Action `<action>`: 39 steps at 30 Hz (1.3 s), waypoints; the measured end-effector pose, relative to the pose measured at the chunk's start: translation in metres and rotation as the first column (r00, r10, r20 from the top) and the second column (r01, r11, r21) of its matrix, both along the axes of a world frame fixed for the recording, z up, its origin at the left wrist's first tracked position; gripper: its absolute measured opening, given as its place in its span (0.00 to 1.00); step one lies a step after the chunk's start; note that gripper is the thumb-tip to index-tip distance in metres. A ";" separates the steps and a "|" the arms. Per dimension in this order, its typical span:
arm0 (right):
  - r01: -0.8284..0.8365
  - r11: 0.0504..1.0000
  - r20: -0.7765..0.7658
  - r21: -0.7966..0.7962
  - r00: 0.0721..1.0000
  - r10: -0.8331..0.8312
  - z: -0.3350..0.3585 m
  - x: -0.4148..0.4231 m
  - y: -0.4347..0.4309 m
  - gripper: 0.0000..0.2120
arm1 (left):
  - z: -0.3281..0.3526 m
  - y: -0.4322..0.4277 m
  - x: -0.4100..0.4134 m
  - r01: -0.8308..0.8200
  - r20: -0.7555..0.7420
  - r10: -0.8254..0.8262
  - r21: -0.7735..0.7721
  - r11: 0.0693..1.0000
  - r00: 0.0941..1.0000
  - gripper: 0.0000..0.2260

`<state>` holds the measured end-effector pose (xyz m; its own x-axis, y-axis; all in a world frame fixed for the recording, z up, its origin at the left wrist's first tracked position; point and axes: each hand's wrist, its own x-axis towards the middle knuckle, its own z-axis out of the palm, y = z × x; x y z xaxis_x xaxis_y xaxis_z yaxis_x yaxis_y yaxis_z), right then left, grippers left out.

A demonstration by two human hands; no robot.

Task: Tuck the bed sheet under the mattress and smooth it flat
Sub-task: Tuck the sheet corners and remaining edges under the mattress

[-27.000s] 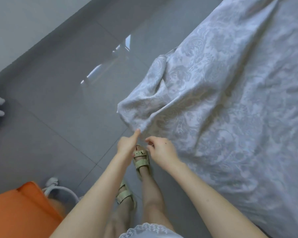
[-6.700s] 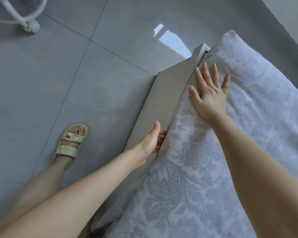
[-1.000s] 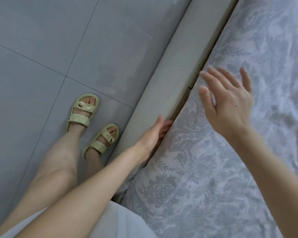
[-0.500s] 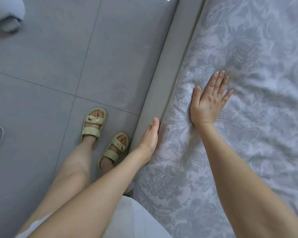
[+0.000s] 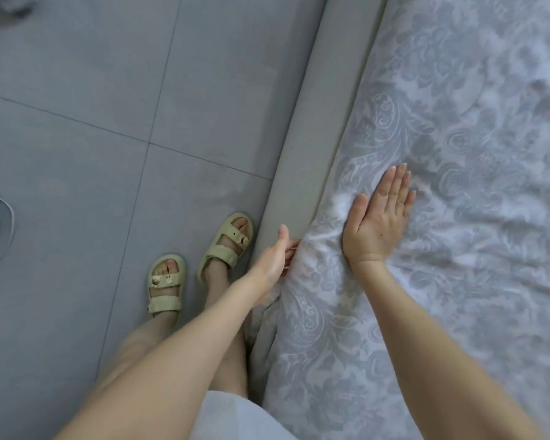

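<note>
The bed sheet (image 5: 458,154) was pressed by the right hand (image 5: 378,223), grip wide; beside the bed frame (image 5: 315,138), the left hand's (image 5: 275,254) grip was hidden.

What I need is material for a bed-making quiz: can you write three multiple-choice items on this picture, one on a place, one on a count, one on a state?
1. Where is the left hand?
A. on a pillow
B. at the sheet edge, by the frame
C. in a pocket

2. How many sandals show?
A. one
B. two
C. four

3. How does the right hand lie?
A. flat on the sheet, fingers straight
B. in a fist
C. gripping the frame

Key:
1 B, its fingers meet the sheet edge right beside the frame.
2 B, one is on each foot.
3 A, it lies palm down on the sheet with straight fingers.
</note>
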<state>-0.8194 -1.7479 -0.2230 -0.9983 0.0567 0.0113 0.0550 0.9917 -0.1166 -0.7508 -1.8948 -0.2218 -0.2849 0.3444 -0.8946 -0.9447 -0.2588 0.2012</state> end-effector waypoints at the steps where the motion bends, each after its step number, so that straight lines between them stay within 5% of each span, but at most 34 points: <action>1: -0.006 1.000 -0.012 0.015 1.000 0.006 -0.003 0.000 0.001 0.28 | 0.000 -0.001 0.003 0.001 -0.020 -0.001 0.002 1.000 1.000 0.28; 9: -0.008 0.998 0.027 0.064 1.000 0.006 0.014 0.003 -0.001 0.30 | -0.013 0.001 0.055 -0.187 -0.183 0.159 -0.151 0.971 0.970 0.23; 11: -0.172 0.975 -0.081 0.142 0.979 0.185 0.034 0.011 -0.011 0.23 | -0.022 -0.006 0.077 -0.173 -0.254 0.128 -0.163 0.971 0.959 0.24; 13: -0.511 0.848 -0.123 0.142 0.841 0.528 0.049 0.020 -0.030 0.16 | -0.029 -0.008 0.092 -0.125 -0.278 0.098 -0.079 0.989 0.955 0.24; 15: -0.764 0.641 0.209 -0.072 0.616 0.759 0.057 0.031 -0.057 0.15 | -0.034 -0.008 0.102 -0.100 -0.275 0.103 0.026 0.995 0.956 0.25; 17: -0.790 0.604 0.697 -0.107 0.374 0.612 0.055 0.042 -0.080 0.21 | -0.035 -0.009 0.109 -0.133 -0.228 0.154 0.106 0.985 0.961 0.24; 20: -0.844 0.532 0.939 0.071 0.237 0.249 0.042 0.046 -0.095 0.31 | -0.041 -0.012 0.127 -0.178 -0.245 0.194 0.086 0.980 0.950 0.24; 24: -0.839 0.539 0.988 0.079 0.139 0.071 0.032 0.046 -0.110 0.33 | -0.044 -0.016 0.162 -0.230 -0.253 0.231 0.033 0.973 0.939 0.20; 31: -0.843 0.538 0.961 -0.021 -0.164 -0.221 0.035 0.078 -0.107 0.32 | -0.024 -0.010 0.196 -0.279 -0.186 0.298 0.119 0.953 0.936 0.20; 35: -0.782 0.622 0.949 0.035 -0.169 -0.266 0.043 0.069 -0.103 0.35 | -0.003 0.011 0.207 -0.206 -0.157 0.262 0.303 0.930 0.952 0.20; 39: -0.759 0.649 0.944 0.056 -0.170 -0.281 0.046 0.063 -0.108 0.40 | -0.005 0.047 0.197 -0.133 0.037 0.129 0.403 0.906 0.991 0.29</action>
